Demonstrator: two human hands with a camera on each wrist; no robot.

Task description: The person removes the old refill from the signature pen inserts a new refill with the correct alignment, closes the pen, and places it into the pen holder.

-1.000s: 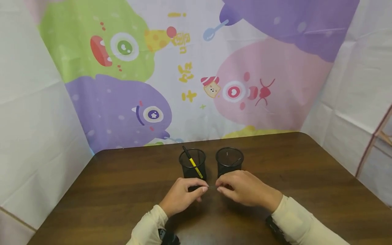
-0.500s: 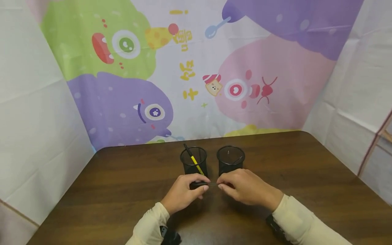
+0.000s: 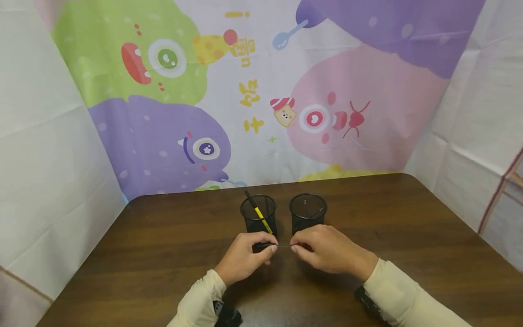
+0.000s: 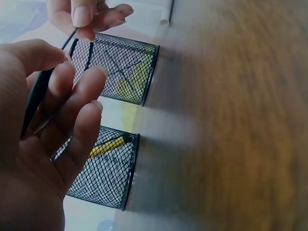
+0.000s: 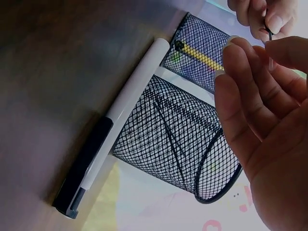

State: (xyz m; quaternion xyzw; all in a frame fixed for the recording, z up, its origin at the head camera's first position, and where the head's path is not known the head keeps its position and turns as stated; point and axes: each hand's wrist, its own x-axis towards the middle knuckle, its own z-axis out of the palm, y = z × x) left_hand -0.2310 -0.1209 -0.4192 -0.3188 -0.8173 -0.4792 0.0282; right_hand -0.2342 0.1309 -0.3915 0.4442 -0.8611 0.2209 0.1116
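Observation:
Between its thumb and fingers my left hand [image 3: 245,254] holds a black pen barrel [image 4: 36,98], which tapers to a narrow end. From that end a thin dark pen refill [image 3: 284,245] stretches across to my right hand [image 3: 335,250]. Thumb and forefinger there pinch its other end, and a pale tip [image 5: 271,64] shows beside them in the right wrist view. A short length of the thin piece is bare between the hands. Both hands are in front of two black mesh pen holders, the left holder [image 3: 251,225] and the right holder [image 3: 300,225].
A yellow-and-black pen [image 3: 259,213] leans in the left holder. Thin dark sticks [image 5: 168,130] stand in the right one. In the right wrist view, a white pen with a black end [image 5: 137,82] lies beside the right holder. A cartoon-printed cloth [image 3: 261,91] hangs behind the brown table [image 3: 184,231].
The left hand has drawn slightly left from the right hand, and the bare stretch between them is a little longer. The head view has shifted slightly; the right hand keeps its pinch.

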